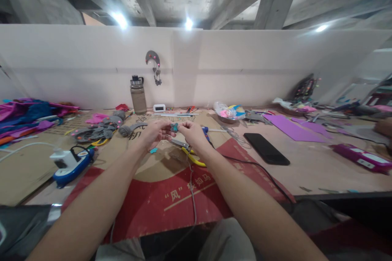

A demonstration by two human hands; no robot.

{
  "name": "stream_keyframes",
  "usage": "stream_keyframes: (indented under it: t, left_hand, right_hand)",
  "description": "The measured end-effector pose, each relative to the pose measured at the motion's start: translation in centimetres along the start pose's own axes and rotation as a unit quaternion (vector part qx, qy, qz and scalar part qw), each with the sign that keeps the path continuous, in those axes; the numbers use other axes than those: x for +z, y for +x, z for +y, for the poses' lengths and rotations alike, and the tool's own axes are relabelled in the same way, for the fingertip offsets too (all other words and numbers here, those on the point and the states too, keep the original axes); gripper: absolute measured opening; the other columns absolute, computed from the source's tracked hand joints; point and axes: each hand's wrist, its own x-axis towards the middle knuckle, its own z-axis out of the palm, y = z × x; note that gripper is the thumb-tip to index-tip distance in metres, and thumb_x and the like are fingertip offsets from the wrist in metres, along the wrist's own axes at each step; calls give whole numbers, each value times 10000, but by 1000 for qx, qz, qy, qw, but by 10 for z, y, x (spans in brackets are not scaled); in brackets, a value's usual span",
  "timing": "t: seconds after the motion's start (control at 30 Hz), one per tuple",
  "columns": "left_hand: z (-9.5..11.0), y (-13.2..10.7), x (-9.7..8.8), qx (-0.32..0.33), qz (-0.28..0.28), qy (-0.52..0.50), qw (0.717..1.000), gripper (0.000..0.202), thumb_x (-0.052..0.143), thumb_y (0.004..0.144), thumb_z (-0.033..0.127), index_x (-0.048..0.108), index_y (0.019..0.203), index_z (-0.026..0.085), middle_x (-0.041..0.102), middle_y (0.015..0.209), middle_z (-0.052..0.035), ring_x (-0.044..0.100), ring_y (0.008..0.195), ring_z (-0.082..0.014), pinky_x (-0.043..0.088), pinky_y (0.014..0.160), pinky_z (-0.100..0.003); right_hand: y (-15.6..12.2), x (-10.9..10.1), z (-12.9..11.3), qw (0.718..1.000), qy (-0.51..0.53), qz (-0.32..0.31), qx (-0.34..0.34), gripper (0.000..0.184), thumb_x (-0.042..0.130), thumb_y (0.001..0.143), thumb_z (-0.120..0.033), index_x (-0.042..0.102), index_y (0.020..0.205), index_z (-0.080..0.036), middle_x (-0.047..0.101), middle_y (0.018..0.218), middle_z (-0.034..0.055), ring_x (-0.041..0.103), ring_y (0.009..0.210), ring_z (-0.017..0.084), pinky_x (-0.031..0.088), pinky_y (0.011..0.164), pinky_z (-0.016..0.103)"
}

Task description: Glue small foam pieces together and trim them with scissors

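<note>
Sitting well left of the scissors (185,146), a power strip (65,173) is holding a white plug (63,158). A blue scrap (153,151) is lying nearer them. Just beyond the scissors, the left hand (157,132) is curling at a teal piece (174,127), its grip impossible to tell; the right hand (192,132) is pinching that piece. A phone (266,149) is resting to the scissors' right.

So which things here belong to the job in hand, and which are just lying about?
Probably part of the job:
held teal piece
loose teal piece
yellow-handled scissors

Seemingly just lying about:
black phone
drink bottle
small white display
</note>
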Motion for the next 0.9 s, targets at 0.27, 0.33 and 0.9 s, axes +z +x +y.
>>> stream_keyframes:
  t: [0.27,0.33,0.9]
  left_hand:
    - [-3,-1,4,46,26,86,995,243,690,656,318,631,751,102,603,623,-34,565,555,-112,447,488,-219]
    - [-4,0,3,48,35,97,994,227,678,663,311,624,733,101,595,612,-29,558,535,-105,436,471,-212]
    - [2,1,-5,-63,-8,-46,997,132,635,681,208,626,770,111,622,675,-40,580,574,-89,411,452,-162]
  right_hand:
    - [0,1,1,1000,-14,-11,-15,145,556,623,-311,526,614,-170,450,542,-59,360,497,66,275,483,202]
    - [-2,1,-1,1000,-10,-15,-13,138,557,622,-303,524,609,-170,443,534,-62,349,488,64,266,472,202]
    - [-7,-1,-11,981,155,-88,72,203,599,610,-336,462,649,-192,345,431,-114,207,329,23,136,346,195]
